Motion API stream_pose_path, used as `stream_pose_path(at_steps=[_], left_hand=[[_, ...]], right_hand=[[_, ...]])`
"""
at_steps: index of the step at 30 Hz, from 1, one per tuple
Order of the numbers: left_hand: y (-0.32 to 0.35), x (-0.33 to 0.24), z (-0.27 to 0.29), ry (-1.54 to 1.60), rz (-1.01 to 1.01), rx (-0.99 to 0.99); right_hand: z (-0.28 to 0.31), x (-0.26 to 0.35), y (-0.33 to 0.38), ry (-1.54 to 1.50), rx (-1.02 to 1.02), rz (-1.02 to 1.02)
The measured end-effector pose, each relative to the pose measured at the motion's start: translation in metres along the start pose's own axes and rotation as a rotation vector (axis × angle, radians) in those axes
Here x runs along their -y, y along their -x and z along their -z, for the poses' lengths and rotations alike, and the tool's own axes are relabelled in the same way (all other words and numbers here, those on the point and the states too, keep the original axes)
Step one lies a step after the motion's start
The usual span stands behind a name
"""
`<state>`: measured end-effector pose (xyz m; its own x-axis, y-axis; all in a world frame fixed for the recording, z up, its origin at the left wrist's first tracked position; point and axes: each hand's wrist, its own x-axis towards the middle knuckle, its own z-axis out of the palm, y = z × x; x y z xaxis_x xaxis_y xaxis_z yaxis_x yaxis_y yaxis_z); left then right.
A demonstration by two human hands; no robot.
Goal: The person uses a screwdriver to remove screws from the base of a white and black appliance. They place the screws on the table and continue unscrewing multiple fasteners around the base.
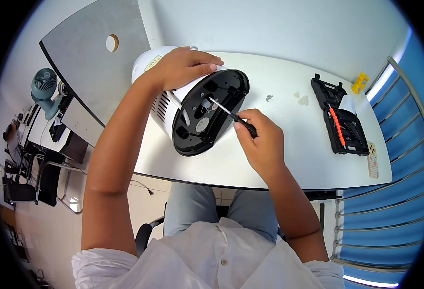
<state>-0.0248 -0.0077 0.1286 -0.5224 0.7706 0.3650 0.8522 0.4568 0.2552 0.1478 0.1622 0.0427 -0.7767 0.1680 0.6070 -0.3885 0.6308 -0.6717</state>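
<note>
A white appliance [161,103] lies on its side on the white table [294,154], its round black base [209,113] turned toward me. My left hand [183,65] rests on top of its body and holds it steady. My right hand [260,139] grips a black-handled screwdriver [231,115]. The metal shaft points up and left, and its tip touches the black base near its middle.
An open black tool case [342,118] with an orange-red tool and bits lies at the right of the table. Small screws [269,98] and clear bits [302,99] lie between it and the appliance. A yellow object [360,83] sits at the far right. A grey partition and a fan [46,89] stand left.
</note>
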Motion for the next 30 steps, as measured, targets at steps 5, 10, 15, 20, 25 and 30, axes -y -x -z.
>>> stream_pose_path(at_steps=[5, 10, 15, 20, 25, 30], left_hand=[[0.001, 0.002, -0.001, 0.005, -0.02, -0.036], [0.002, 0.0, 0.005, 0.01, 0.017, 0.08], [0.002, 0.002, 0.003, 0.02, 0.016, 0.071], [0.002, 0.003, 0.003, 0.036, 0.025, 0.077], [0.002, 0.002, 0.003, 0.003, 0.017, 0.075], [0.002, 0.003, 0.003, 0.002, 0.014, 0.072]], right_hand=[[-0.014, -0.001, -0.007, 0.076, -0.061, 0.14], [-0.019, -0.002, -0.008, 0.096, -0.085, 0.172], [-0.02, -0.004, -0.006, 0.092, -0.072, 0.153], [-0.019, -0.003, -0.006, 0.084, -0.06, 0.139], [-0.019, -0.005, -0.005, 0.076, -0.052, 0.124], [-0.018, -0.005, -0.007, 0.141, -0.081, 0.196]])
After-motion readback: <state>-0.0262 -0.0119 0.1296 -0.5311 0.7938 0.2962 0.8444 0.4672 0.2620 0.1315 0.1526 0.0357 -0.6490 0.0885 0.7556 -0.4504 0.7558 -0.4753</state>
